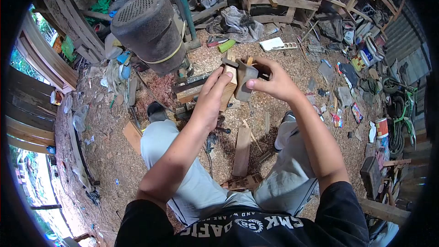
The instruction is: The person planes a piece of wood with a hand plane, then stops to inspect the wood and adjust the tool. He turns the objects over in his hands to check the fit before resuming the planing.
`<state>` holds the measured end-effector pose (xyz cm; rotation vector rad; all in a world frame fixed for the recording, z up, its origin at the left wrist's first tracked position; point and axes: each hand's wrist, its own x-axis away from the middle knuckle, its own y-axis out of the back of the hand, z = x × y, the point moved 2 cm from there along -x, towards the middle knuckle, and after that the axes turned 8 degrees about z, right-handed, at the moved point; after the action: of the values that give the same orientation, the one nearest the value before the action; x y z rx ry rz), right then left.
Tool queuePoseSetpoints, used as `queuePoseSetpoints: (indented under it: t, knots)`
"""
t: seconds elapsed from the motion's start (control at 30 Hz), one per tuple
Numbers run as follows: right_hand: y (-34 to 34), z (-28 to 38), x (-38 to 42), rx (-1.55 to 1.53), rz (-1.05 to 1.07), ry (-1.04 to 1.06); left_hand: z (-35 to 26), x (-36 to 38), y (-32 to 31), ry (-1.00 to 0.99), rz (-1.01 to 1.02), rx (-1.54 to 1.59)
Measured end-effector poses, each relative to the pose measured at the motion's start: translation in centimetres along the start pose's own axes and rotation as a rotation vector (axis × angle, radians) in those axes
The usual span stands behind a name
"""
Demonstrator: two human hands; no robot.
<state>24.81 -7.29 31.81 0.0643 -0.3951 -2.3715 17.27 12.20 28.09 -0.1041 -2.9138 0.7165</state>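
Observation:
In front of me my left hand [212, 93] is closed round a pale wooden block [229, 90], its thumb lying along the near face. A short dark bar [230, 62] crosses the block's upper end, close to my left fingertips. My right hand [274, 81] grips a worn grey-brown block [246, 81] with rounded corners, thumb on its face and fingers hidden behind. A small orange-brown wooden piece sticks up behind it. The two blocks stand side by side, overlapping in this view. Left of my left hand is a dark-topped length of wood [190, 92].
A large dark cylinder [144, 27] with a perforated top stands at the back left. On the shavings-covered floor between my legs lies a board [242, 152]. A wooden bench frame [281, 2] is at the back, a small green bike [402, 114] at the right among clutter.

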Motion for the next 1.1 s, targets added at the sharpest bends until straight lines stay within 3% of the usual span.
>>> queuePoseSetpoints:
  t: [0.27, 0.33, 0.43, 1.1]
  knots:
    - [-0.2, -0.1, -0.1, 0.01, -0.003, -0.004, -0.2, 0.0, -0.2, -0.026, 0.007, -0.001]
    - [-0.3, -0.5, -0.3, 0.016, -0.069, 0.135, -0.4, 0.1, -0.3, -0.03, 0.018, -0.001]
    - [-0.3, -0.8, -0.5, 0.038, -0.067, 0.15, -0.4, 0.2, -0.4, -0.025, 0.008, -0.007]
    - [-0.9, 0.2, -0.2, 0.122, -0.029, 0.117, 0.3, 0.5, 0.1, -0.032, -0.001, -0.107]
